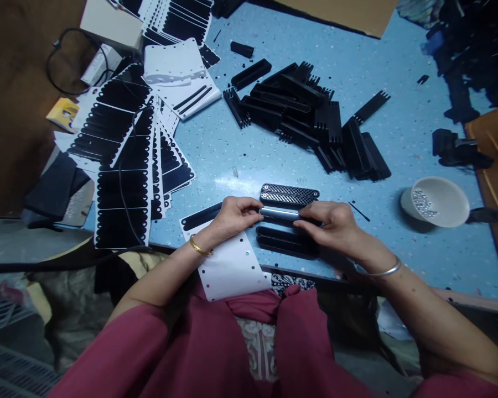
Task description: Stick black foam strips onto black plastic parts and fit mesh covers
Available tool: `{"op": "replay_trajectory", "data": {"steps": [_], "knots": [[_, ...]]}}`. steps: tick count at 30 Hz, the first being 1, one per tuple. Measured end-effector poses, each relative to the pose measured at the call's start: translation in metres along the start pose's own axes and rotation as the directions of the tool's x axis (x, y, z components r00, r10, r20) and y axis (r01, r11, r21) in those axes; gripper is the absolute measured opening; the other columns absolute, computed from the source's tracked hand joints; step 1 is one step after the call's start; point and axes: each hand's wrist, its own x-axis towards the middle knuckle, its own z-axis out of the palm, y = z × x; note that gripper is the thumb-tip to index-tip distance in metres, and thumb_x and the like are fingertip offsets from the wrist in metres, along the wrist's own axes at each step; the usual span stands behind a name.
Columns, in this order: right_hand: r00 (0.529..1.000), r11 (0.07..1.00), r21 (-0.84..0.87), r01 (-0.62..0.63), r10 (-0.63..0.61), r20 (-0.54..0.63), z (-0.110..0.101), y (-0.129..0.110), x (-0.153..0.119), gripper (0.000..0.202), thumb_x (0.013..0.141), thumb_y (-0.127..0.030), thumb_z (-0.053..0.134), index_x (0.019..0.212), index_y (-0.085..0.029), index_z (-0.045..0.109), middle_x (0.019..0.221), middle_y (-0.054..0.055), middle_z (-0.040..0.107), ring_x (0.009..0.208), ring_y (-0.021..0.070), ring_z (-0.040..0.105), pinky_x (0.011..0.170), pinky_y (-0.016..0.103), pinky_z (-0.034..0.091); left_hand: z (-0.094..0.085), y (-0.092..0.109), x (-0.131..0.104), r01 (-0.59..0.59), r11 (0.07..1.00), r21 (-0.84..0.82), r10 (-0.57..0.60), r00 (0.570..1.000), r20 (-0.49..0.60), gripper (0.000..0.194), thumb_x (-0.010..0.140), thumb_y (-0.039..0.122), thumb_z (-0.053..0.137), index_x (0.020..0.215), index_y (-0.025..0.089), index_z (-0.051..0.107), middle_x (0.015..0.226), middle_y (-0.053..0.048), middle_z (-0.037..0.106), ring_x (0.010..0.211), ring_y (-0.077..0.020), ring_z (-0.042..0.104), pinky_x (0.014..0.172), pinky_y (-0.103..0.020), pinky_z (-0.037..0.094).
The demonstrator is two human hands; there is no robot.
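Note:
A slim dark bar with a shiny top [279,214] is held level between my two hands. My left hand [237,216] pinches its left end, and my right hand [331,222] grips its right end with thumb and fingers. Just beyond it lie black textured pieces [289,194] with a mesh pattern. Nearer to me are smooth black elongated pieces [286,242], side by side. A white sheet with holes [229,265] extends under my left wrist and over the table's front edge, with a black strip along its top.
A heap of black plastic parts [302,110] covers the back middle of the blue table [410,138]. Sheets of black strips [122,188] and a cable lie left. A white bowl [452,202] with small metal pieces stands right. Cardboard [348,14] lies at the back.

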Motion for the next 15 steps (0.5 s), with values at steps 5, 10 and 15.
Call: {"op": "replay_trajectory", "data": {"steps": [5,10,15], "knots": [[1.000,0.999,-0.034,0.010,-0.009,0.019,-0.0011,-0.0016,0.0015,0.021,0.088,-0.032,0.061,0.075,-0.019,0.071,0.073,0.008,0.071,0.066,0.0189,0.064,0.062,0.032,0.047,-0.0002,-0.0021,0.0008,-0.011,1.000,0.003,0.011,1.000,0.003,0.022,0.068,0.015,0.073,0.089,0.009,0.074,0.062,-0.001,0.064,0.054,-0.0086,0.057,0.055,-0.020,0.047],[1.000,0.998,-0.055,0.029,-0.029,0.006,-0.0013,-0.0015,0.0020,0.020,0.088,-0.031,0.062,0.074,-0.019,0.071,0.072,0.007,0.071,0.065,0.0179,0.064,0.061,0.031,0.046,0.0000,-0.0019,0.0000,-0.018,1.000,-0.004,0.018,1.000,0.005,0.022,0.069,0.016,0.073,0.090,0.009,0.074,0.060,0.000,0.063,0.053,-0.0083,0.056,0.054,-0.020,0.047],[0.998,0.998,-0.036,0.057,-0.058,-0.030,-0.0001,-0.0005,0.0008,0.019,0.088,-0.031,0.062,0.076,-0.019,0.071,0.073,0.007,0.072,0.065,0.0182,0.065,0.061,0.030,0.048,0.0005,0.0001,-0.0003,-0.007,1.000,-0.030,0.007,1.000,0.007,0.021,0.068,0.015,0.073,0.088,0.009,0.073,0.059,0.001,0.062,0.053,-0.0080,0.056,0.054,-0.020,0.047]]}}
